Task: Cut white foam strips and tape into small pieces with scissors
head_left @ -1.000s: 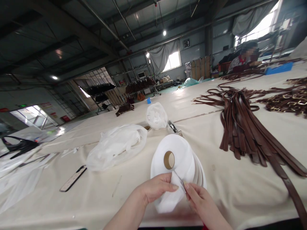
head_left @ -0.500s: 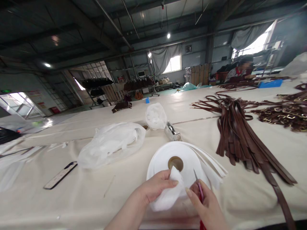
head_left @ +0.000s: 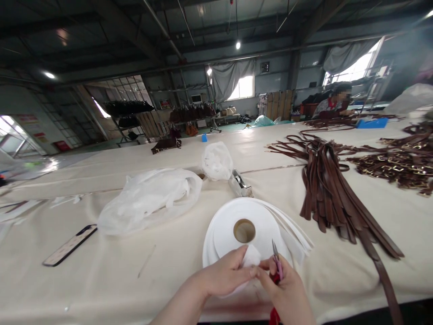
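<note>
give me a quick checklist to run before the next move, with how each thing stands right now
1. White piece held: ok, pinched in the left grip.
2. Pink tool secure: ok, held in the right grip.
3. Tool's metal tip clear of the left grip: ok, pointing up in the view, apart from the left fingers.
4. Roll steady: ok, lying on its side face on the table.
5. Roll fully wound: not ok, loose strips splay out at its right.
6. White piece separate from the roll: cannot tell, hands hide it.
</note>
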`<state>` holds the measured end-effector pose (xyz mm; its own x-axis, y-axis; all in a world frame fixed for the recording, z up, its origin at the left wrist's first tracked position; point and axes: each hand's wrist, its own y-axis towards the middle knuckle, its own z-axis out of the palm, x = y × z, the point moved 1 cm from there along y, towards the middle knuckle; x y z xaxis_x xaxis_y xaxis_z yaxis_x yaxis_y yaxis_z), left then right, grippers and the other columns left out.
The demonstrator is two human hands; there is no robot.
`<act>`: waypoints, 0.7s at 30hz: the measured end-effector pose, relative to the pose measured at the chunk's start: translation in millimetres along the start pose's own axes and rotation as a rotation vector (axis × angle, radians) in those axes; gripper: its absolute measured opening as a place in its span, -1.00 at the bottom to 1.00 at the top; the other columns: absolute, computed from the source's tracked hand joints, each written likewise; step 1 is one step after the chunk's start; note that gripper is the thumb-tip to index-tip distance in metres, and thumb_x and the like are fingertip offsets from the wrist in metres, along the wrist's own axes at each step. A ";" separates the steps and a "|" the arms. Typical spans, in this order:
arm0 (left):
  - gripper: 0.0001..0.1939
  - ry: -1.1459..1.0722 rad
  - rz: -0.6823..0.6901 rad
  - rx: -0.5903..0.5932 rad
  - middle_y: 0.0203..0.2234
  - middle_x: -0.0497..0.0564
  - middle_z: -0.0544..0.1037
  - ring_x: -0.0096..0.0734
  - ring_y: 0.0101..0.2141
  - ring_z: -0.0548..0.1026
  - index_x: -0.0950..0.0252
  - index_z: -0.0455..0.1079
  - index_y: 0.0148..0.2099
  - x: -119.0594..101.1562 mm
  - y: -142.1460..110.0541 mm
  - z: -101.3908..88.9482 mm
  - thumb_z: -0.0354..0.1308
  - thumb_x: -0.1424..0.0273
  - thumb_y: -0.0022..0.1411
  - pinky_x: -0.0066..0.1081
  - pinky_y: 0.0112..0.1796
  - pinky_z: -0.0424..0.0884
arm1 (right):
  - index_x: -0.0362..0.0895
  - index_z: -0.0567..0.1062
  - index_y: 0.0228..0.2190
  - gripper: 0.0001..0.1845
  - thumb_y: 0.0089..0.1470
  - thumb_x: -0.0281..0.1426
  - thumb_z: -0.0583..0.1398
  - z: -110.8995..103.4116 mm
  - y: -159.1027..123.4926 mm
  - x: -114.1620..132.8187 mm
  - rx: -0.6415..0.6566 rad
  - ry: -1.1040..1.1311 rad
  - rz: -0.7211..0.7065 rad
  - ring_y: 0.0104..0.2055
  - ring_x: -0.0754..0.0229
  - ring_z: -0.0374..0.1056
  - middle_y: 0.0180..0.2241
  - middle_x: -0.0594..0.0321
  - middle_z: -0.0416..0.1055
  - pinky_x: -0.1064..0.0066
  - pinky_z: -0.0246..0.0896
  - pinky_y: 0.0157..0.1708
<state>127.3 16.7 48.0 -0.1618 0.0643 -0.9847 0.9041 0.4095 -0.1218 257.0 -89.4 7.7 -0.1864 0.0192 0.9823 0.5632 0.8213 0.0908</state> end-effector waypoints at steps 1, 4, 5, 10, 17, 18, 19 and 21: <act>-0.55 -0.032 0.005 -0.004 -0.22 0.05 0.46 -0.29 -0.18 0.38 0.35 0.35 -0.05 -0.1 0.0 0.6 0.17 0.09 0.20 -0.31 -0.09 0.30 | -0.01 0.10 -0.56 -0.57 0.01 -0.09 0.22 -1.4 -0.3 0.3 0.021 0.008 -0.006 -0.48 0.19 0.30 -0.54 0.32 0.39 0.38 0.24 -0.40; -0.57 -0.238 -0.018 0.052 -0.28 0.06 0.47 -0.32 -0.28 0.45 0.36 0.35 -0.10 -2.3 -2.2 0.8 0.14 0.07 0.23 -0.32 -0.16 0.34 | -0.02 0.15 -0.56 -0.58 0.11 -0.04 0.13 -11.0 -0.9 2.7 0.077 -0.046 -0.048 -0.52 0.21 0.26 -0.59 0.35 0.32 0.40 0.21 -0.44; -0.57 -0.300 -0.033 0.082 -0.31 0.07 0.47 -0.34 -0.33 0.46 0.37 0.35 -0.12 -3.8 -3.9 0.1 0.14 0.07 0.23 -0.33 -0.20 0.34 | -0.02 0.18 -0.56 -0.58 0.15 -0.03 0.08 -15.0 -1.2 3.7 0.090 -0.083 -0.061 -0.52 0.20 0.25 -0.60 0.35 0.30 0.40 0.20 -0.44; -0.60 -0.316 -0.048 0.090 -0.37 0.07 0.47 -0.39 -0.37 0.45 0.38 0.39 -0.20 -17.5 -17.6 -3.7 0.03 0.10 0.32 -0.35 -0.17 0.31 | -0.04 0.25 -0.52 -0.57 0.24 -0.04 -0.05 -22.1 -5.8 9.9 0.191 -0.199 -0.071 -0.49 0.19 0.25 -0.58 0.34 0.28 0.40 0.13 -0.42; -0.60 -0.282 0.001 0.071 -0.34 0.08 0.52 -0.39 -0.35 0.47 0.37 0.45 -0.12 -17.4 -26.6 -1.0 0.04 0.11 0.32 -0.37 -0.16 0.35 | -0.05 0.28 -0.52 -0.54 0.24 -0.02 -0.06 -11.6 -15.2 15.3 0.345 -0.127 -0.048 -0.48 0.22 0.23 -0.56 0.35 0.31 0.45 0.14 -0.41; -0.59 -0.289 0.012 0.059 -0.32 0.10 0.53 -0.37 -0.34 0.48 0.37 0.45 -0.10 -14.5 -26.5 -1.4 0.06 0.11 0.31 -0.36 -0.17 0.36 | -0.05 0.29 -0.52 -0.54 0.23 -0.02 -0.06 -11.8 -15.5 15.5 0.359 -0.122 -0.046 -0.49 0.22 0.22 -0.57 0.35 0.30 0.45 0.14 -0.42; -0.58 -0.301 0.022 0.044 -0.31 0.13 0.54 -0.33 -0.31 0.50 0.39 0.45 -0.09 -11.8 -26.6 -2.0 0.07 0.11 0.30 -0.34 -0.17 0.37 | -0.06 0.29 -0.51 -0.54 0.23 -0.01 -0.05 -12.2 -15.7 15.9 0.374 -0.120 -0.048 -0.50 0.23 0.21 -0.57 0.35 0.30 0.46 0.15 -0.43; -0.57 -0.328 0.029 0.026 -0.30 0.17 0.56 -0.27 -0.27 0.52 0.41 0.45 -0.07 -8.6 -27.0 -3.4 0.10 0.11 0.29 -0.30 -0.14 0.38 | -0.06 0.32 -0.52 -0.54 0.22 -0.01 -0.03 -13.3 -15.6 18.1 0.389 -0.118 -0.052 -0.51 0.23 0.21 -0.58 0.35 0.30 0.48 0.16 -0.45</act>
<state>102.9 8.3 60.2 -0.0032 -0.2228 -0.9749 0.9171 0.3879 -0.0917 255.6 -109.4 26.2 -0.3104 0.0190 0.9504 0.2086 0.9768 0.0486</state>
